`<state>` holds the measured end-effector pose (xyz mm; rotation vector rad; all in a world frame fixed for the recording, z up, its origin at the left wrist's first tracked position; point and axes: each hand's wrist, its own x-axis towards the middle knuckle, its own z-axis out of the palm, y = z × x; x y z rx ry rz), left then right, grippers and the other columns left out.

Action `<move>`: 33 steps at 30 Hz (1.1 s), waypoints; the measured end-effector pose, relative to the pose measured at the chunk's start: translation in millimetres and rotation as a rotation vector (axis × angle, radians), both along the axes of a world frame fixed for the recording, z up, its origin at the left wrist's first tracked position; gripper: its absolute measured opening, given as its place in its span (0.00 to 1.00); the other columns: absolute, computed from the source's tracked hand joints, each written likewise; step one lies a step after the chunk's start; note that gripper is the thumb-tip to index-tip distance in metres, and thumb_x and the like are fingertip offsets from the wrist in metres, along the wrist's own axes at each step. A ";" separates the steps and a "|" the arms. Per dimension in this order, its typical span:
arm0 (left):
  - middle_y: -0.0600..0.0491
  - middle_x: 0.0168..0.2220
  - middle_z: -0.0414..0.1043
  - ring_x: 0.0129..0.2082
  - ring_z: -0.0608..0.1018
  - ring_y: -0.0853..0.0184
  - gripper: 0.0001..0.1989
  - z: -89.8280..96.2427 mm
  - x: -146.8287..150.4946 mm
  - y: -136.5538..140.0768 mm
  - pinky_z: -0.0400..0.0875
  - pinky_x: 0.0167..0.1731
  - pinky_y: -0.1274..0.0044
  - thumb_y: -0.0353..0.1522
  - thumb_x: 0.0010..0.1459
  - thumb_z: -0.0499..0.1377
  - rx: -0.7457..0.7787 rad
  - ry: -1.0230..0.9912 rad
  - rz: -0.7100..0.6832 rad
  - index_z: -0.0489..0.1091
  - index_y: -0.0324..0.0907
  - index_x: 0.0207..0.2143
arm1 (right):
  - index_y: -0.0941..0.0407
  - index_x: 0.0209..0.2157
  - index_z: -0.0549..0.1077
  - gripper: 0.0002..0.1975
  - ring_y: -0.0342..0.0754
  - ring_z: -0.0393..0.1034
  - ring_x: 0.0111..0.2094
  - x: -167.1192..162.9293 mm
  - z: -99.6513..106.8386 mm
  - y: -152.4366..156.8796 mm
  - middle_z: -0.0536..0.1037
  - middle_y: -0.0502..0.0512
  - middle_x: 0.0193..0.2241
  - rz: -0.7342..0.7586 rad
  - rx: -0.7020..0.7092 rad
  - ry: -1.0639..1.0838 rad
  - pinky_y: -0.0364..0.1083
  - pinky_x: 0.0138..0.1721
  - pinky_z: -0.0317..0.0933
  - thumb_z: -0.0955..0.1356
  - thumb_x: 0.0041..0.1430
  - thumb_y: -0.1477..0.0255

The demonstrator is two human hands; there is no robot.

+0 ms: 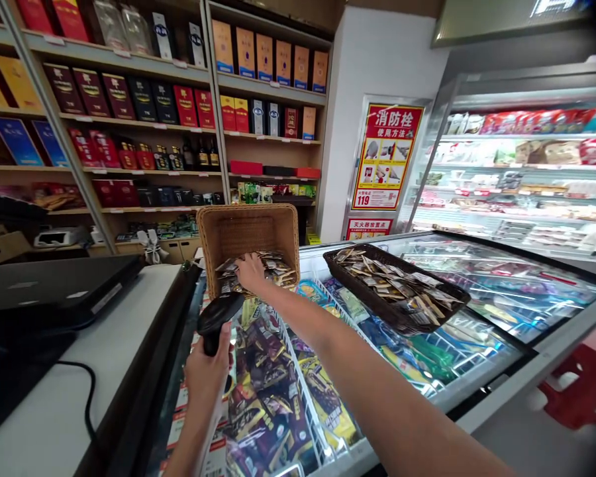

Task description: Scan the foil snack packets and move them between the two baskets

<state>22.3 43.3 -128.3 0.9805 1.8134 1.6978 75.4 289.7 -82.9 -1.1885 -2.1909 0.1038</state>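
A shop: boxed-liquor shelves (129,99), glass-topped freezer (477,318), refrigerated display (526,172)
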 end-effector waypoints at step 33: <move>0.57 0.22 0.69 0.18 0.65 0.71 0.34 37.2 44.6 -25.3 0.59 0.19 0.78 0.64 0.45 0.71 -0.146 -0.020 -0.531 0.70 0.43 0.28 | 0.52 0.19 0.66 0.09 0.51 0.76 0.39 234.1 -35.0 -115.3 0.79 0.50 0.28 0.041 -0.246 1.434 0.49 0.54 0.68 0.64 0.44 0.80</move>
